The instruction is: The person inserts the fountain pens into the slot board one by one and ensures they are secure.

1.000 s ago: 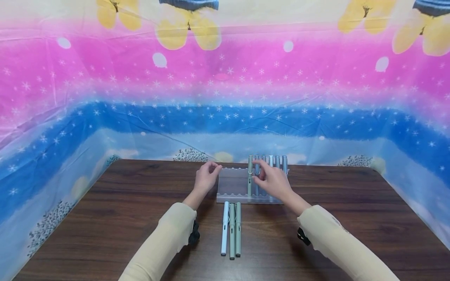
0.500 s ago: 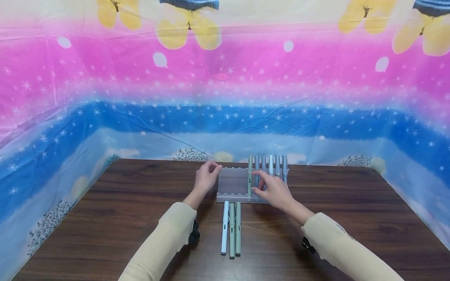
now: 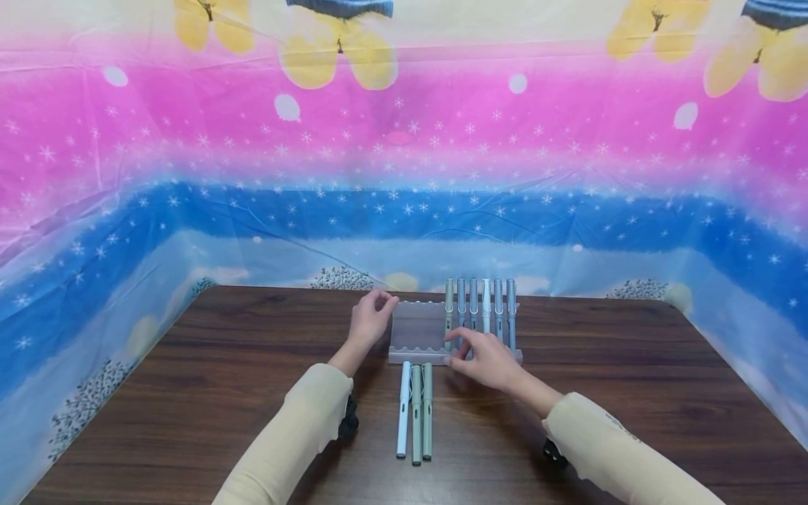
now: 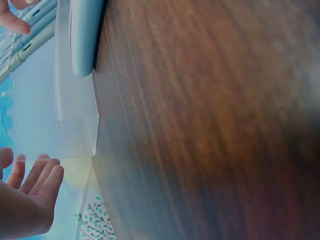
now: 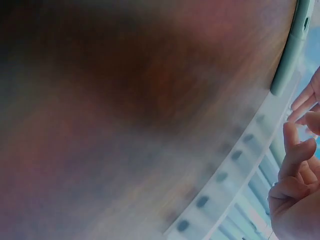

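From the head, a clear plastic rack (image 3: 416,326) stands on the wood-grained tabletop (image 3: 265,337), with scalloped notches along its back edge and front ledge. Six slim, clipped pens (image 3: 473,298) lean in its right half; the leftmost is a green pen (image 3: 449,294), the others are blue or pale. Just in front lie a pale blue pen (image 3: 404,410) and two sage-green pens (image 3: 428,414), side by side.

The left wrist view adds the rack's smooth, see-through end wall and shows the rounded end of the pale blue pen beside the ledge. The right wrist view alone shows a row of dark round spots along the ledge, low down, repeated faintly on the tabletop.

The left hand (image 3: 372,315) pinches the rack's upper left edge, thumb and index finger close together; from its own wrist, the fingertips look pale through the plastic. The right hand (image 3: 486,358) holds nothing: its thumb and index finger stand apart with a modest gap, in front of the green pen's lower end. Whether they touch that pen or the ledge, I cannot tell.

Cream sleeves (image 3: 303,414) cover both forearms, and a printed cloth (image 3: 398,210) hangs behind.
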`<move>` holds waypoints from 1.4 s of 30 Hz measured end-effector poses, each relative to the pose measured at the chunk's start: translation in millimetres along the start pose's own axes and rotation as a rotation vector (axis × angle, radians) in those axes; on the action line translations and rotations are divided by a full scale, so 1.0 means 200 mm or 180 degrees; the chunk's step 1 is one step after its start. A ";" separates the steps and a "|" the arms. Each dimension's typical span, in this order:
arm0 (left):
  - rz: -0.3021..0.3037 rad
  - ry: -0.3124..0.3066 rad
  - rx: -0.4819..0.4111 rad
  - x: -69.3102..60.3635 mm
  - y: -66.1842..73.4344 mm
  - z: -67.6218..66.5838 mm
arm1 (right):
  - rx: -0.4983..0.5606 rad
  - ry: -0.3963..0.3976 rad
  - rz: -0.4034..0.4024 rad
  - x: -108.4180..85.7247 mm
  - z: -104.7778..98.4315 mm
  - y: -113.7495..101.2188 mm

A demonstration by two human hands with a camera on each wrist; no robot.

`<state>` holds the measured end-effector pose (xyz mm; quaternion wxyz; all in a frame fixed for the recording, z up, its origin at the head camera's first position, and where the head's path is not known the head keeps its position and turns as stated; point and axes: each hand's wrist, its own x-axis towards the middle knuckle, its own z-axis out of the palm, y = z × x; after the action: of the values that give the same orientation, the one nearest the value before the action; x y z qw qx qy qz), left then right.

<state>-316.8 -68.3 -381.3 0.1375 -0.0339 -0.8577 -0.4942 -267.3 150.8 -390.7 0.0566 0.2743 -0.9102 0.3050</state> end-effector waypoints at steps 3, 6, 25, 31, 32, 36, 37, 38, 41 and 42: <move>0.0003 0.0007 0.0009 0.00 0.00 0.00 | 0.0100 -0.0098 0.0047 -0.01 0.01 -0.01; 0.0004 0.0011 0.0016 0.00 0.00 0.00 | 0.0246 -0.0164 0.0068 -0.02 0.02 -0.03; -0.0037 0.0025 -0.0008 0.00 0.00 0.00 | 0.0848 -0.0848 0.0421 -0.03 0.06 -0.07; -0.0039 0.0019 -0.0015 0.00 0.00 0.00 | 0.0854 -0.0961 0.0378 -0.03 0.07 -0.07; -0.0040 0.0017 -0.0019 0.00 0.00 0.00 | 0.0850 -0.0969 0.0381 -0.02 0.07 -0.07; -0.0048 0.0009 -0.0029 0.00 0.00 0.00 | 0.0807 -0.0978 0.0392 -0.02 0.08 -0.08; -0.0045 0.0006 -0.0022 0.00 0.00 0.00 | 0.0777 -0.0976 0.0382 -0.01 0.08 -0.09; -0.0042 0.0003 -0.0024 0.00 0.00 0.00 | 0.0735 -0.0971 0.0366 -0.01 0.08 -0.09; -0.0034 -0.0007 -0.0027 0.00 0.00 0.00 | 0.0540 -0.0939 0.0289 0.00 0.09 -0.11; -0.0035 -0.0008 -0.0024 0.00 0.00 0.00 | 0.0469 -0.0923 0.0267 0.00 0.09 -0.12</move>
<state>-316.8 -68.6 -381.1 0.1335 -0.0303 -0.8562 -0.4981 -253.4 124.4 -392.9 -0.1083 0.2806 -0.8947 0.3302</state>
